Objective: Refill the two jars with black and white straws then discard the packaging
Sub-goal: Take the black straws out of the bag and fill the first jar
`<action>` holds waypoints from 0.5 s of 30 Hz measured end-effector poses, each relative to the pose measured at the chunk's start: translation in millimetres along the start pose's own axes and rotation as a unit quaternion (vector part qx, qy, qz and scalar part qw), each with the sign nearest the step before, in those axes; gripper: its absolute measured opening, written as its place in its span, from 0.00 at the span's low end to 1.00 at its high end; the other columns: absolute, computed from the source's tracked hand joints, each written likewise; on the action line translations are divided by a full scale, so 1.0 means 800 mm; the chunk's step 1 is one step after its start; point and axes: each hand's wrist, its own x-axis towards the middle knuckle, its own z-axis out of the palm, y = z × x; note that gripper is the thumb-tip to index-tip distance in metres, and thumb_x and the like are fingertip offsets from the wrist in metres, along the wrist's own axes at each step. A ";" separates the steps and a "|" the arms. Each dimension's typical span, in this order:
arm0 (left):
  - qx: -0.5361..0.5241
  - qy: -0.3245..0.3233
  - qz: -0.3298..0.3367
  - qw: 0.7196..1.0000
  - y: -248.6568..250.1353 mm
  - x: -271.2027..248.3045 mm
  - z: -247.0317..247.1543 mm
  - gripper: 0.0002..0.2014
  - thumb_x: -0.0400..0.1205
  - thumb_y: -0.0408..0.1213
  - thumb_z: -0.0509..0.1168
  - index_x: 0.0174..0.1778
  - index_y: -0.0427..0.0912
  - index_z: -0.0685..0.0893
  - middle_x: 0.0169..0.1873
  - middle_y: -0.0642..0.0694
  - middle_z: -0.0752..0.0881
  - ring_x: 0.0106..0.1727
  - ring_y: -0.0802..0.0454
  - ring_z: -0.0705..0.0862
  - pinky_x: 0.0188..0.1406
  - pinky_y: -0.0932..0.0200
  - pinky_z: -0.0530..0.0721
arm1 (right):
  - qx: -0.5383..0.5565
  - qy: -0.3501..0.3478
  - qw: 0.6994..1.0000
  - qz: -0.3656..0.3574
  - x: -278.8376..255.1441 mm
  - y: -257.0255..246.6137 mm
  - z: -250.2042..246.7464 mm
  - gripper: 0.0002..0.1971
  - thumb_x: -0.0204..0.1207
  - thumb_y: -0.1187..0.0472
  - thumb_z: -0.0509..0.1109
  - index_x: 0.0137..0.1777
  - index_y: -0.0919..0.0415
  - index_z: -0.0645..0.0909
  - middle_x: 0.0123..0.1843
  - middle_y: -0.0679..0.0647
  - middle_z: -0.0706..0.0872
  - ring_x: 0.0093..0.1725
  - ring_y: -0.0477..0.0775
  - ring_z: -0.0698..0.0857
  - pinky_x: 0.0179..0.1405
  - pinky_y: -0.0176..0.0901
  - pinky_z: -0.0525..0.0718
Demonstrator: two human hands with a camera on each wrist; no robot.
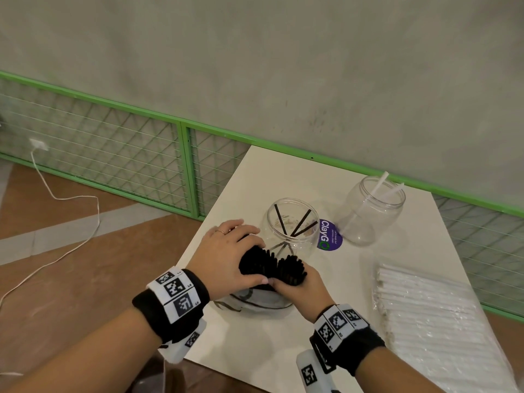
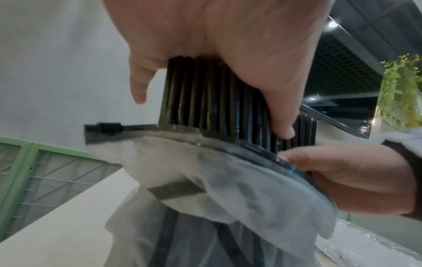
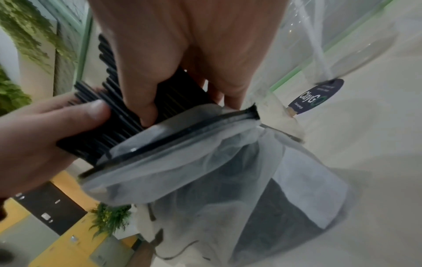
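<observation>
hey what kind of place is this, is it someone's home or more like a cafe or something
Probably a cafe or food-court dining area, not a home. A white table carries a ClayGo clean-up sticker, clear self-serve jars hold drinking straws, and a bulk pack of white straws waits beside them.

Matt black plastic straws, ribbed bundle. Thin translucent plastic bag, crinkled, faintly glossy. Two clear glossy plastic jars. Smooth matt white tabletop. Glossy clear wrap over white straw pack. Green painted metal mesh railing.
</observation>
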 end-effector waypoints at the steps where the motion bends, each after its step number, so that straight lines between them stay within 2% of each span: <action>1: -0.008 0.016 0.005 1.000 0.001 0.000 0.003 0.29 0.66 0.70 0.63 0.58 0.60 0.80 0.66 0.62 0.78 0.72 0.52 0.69 0.66 0.43 0.76 | 0.012 0.009 1.000 -0.003 0.000 -0.003 -0.002 0.10 0.66 0.62 0.81 0.45 0.53 0.84 0.40 0.48 0.89 0.43 0.41 0.86 0.44 0.35 0.81; 3: -0.012 0.037 0.006 0.999 0.004 0.001 0.007 0.26 0.67 0.67 0.64 0.56 0.58 0.81 0.61 0.62 0.80 0.66 0.54 0.72 0.60 0.51 0.80 | 0.039 0.025 0.999 -0.007 0.000 -0.013 -0.008 0.11 0.66 0.61 0.80 0.47 0.58 0.86 0.41 0.49 0.90 0.44 0.43 0.87 0.45 0.35 0.81; 7: -0.002 0.045 0.003 0.999 0.002 0.002 0.012 0.25 0.67 0.67 0.63 0.56 0.59 0.80 0.60 0.62 0.79 0.66 0.54 0.71 0.57 0.53 0.81 | 0.076 0.036 0.996 -0.021 -0.004 -0.051 -0.025 0.05 0.70 0.66 0.78 0.40 0.64 0.84 0.35 0.49 0.86 0.39 0.44 0.85 0.41 0.38 0.82; 9: 0.000 0.043 0.001 0.999 0.000 0.002 0.011 0.25 0.67 0.67 0.63 0.56 0.59 0.79 0.60 0.62 0.79 0.66 0.54 0.72 0.56 0.53 0.81 | 0.084 0.032 0.995 -0.039 -0.006 -0.072 -0.034 0.05 0.71 0.66 0.77 0.36 0.58 0.85 0.34 0.48 0.86 0.40 0.45 0.85 0.43 0.40 0.82; 11: 0.002 0.040 0.002 0.999 -0.002 0.002 0.011 0.25 0.68 0.67 0.63 0.56 0.59 0.79 0.60 0.62 0.79 0.66 0.54 0.72 0.56 0.53 0.81 | 0.092 0.037 0.993 -0.063 -0.008 -0.092 -0.042 0.05 0.70 0.63 0.76 0.36 0.52 0.86 0.36 0.48 0.88 0.42 0.46 0.86 0.45 0.37 0.82; 13: 0.003 0.037 0.004 0.999 -0.002 0.002 0.011 0.26 0.68 0.68 0.63 0.57 0.59 0.79 0.60 0.61 0.79 0.66 0.54 0.72 0.56 0.53 0.81 | 0.095 0.049 0.990 -0.089 -0.008 -0.111 -0.049 0.03 0.70 0.63 0.73 0.36 0.55 0.87 0.39 0.51 0.89 0.45 0.49 0.87 0.46 0.37 0.83; 15: 0.000 0.034 0.006 0.999 -0.001 0.002 0.011 0.26 0.67 0.67 0.63 0.57 0.58 0.79 0.60 0.62 0.79 0.66 0.54 0.72 0.57 0.53 0.80 | 0.102 0.060 0.986 -0.116 -0.007 -0.129 -0.057 0.09 0.73 0.68 0.71 0.36 0.54 0.88 0.39 0.53 0.90 0.46 0.54 0.88 0.48 0.45 0.85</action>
